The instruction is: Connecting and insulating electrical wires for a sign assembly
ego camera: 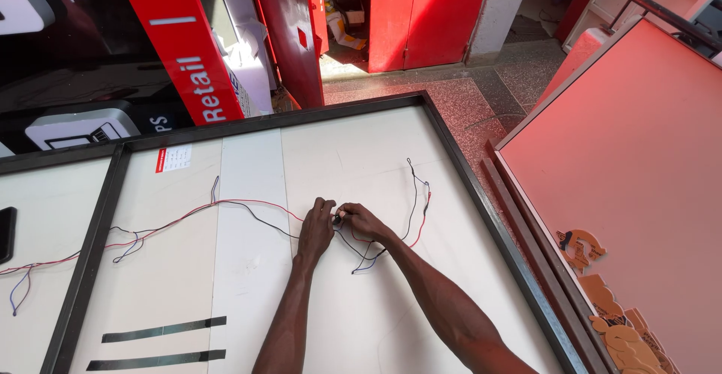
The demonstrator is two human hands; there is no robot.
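A large white panel (pixel 353 156) in a black metal frame lies flat below me. Thin red, black and blue wires (pixel 226 205) run across it from the left towards the middle. My left hand (pixel 316 231) rests on the panel with its fingertips pinching the wires. My right hand (pixel 361 220) meets it from the right, and both pinch a small dark joint in the wires (pixel 338 218) between them. More wire (pixel 417 208) loops off to the right of my right hand.
Two black tape strips (pixel 162 329) lie on the panel near me. A second framed panel (pixel 45 216) with a black phone (pixel 6 233) adjoins at left. A pink board (pixel 632 186) with orange cut-out shapes (pixel 617 321) stands right. Red sign boards (pixel 180 43) and red doors (pixel 429 13) stand beyond.
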